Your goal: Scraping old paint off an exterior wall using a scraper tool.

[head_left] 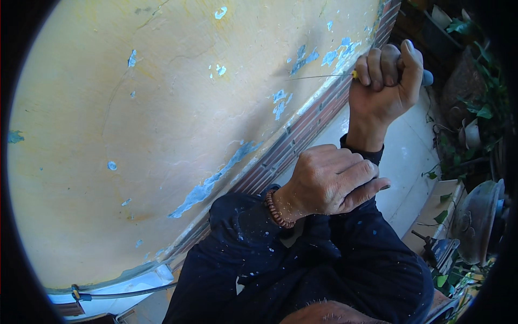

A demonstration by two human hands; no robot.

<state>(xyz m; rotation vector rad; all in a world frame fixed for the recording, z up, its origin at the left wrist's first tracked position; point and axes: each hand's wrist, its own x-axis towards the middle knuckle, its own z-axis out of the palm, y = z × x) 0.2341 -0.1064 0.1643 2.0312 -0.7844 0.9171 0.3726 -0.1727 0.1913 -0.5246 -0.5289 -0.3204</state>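
The tool [354, 74] is in front of the upper right part of the wall [162, 135], with its thin metal blade pointing left across the wall's face and its long axis nearly level across the view, the tip slightly lower than the collar; whether the tip touches the wall, I cannot tell. The right hand [387, 73], beside the wall's right edge, has its grip clenched around the handle, whose rounded grey-blue end [427, 78] sticks out on the side away from the wall; the collar is yellow. The left hand [332, 181], lower along that edge, has curled fingers over the dark right sleeve, but I cannot tell whether its grip grasps anything. A bracelet [277, 209] of round brown beads circles its wrist. The wall is cream-yellow, cracked and flaking to pale blue, edged by narrow reddish bricks [318, 116].
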